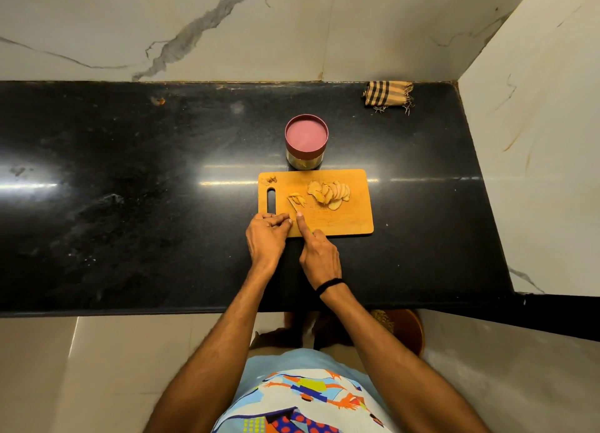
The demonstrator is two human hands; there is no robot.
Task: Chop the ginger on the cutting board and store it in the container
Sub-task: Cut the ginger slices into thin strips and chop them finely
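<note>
Now the right hand [319, 254] is closed around a small knife [296, 209]. Its pointing finger lies straight along the top of the blade. A bit of green handle peeks out under the hand. The knife tip sits by some thin ginger strips [297, 200] on the flat orange-brown wooden cutting board [357, 218]. A black band [329, 285] goes round the right wrist.

The left hand [268, 234] is just left of the blade, at the near left corner of the board. Its fingers are curled in, with the tips down by the wood. I cannot tell if they pinch a tiny bit of ginger or hold nothing.

To the right of the strips lies a pile of pale yellow round ginger slices [329, 194], leaning on each other. A few small brown scraps [269, 180] lie in the far left corner of the board.

Just past the far edge of the board stands the round clear container [305, 160] with its dull pink lid [306, 135] on. Some yellow bits show through its side.

All of it is on a shiny black stone counter [130, 189]. A folded tan cloth with black stripes [388, 95] lies far off to the right, by the white marble wall [227, 26].
</note>
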